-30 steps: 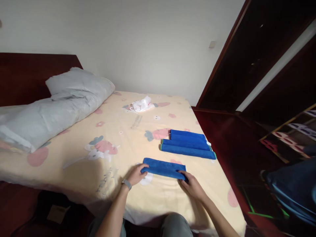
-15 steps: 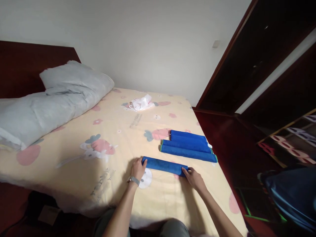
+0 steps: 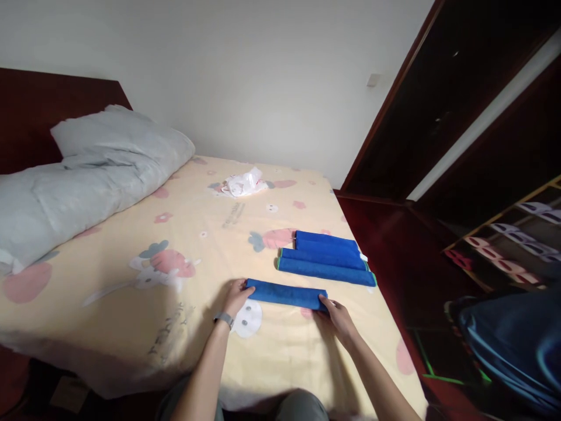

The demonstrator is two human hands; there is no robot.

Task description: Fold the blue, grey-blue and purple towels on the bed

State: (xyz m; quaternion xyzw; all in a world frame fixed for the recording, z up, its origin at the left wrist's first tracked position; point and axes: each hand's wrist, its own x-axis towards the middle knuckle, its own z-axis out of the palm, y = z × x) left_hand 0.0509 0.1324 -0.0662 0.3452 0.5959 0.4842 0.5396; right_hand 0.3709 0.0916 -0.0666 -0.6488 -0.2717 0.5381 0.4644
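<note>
Grey lettering printed on bedsheet (image 3: pixel 131 304), two spots: one line beside left forearm near front edge, another mid-bed below crumpled plastic bag (image 3: pixel 244 183). Both too small and skewed to read. Bag bears red print, illegible. No brand, number or label readable on blue towels (image 3: pixel 324 257) or elsewhere in room.

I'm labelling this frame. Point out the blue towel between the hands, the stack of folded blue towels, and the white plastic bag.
blue towel (image 3: pixel 287 294): head view, middle of its top face.
stack of folded blue towels (image 3: pixel 326 260): head view, middle layer of the stack.
white plastic bag (image 3: pixel 243 183): head view, centre of the crumpled bag.
</note>
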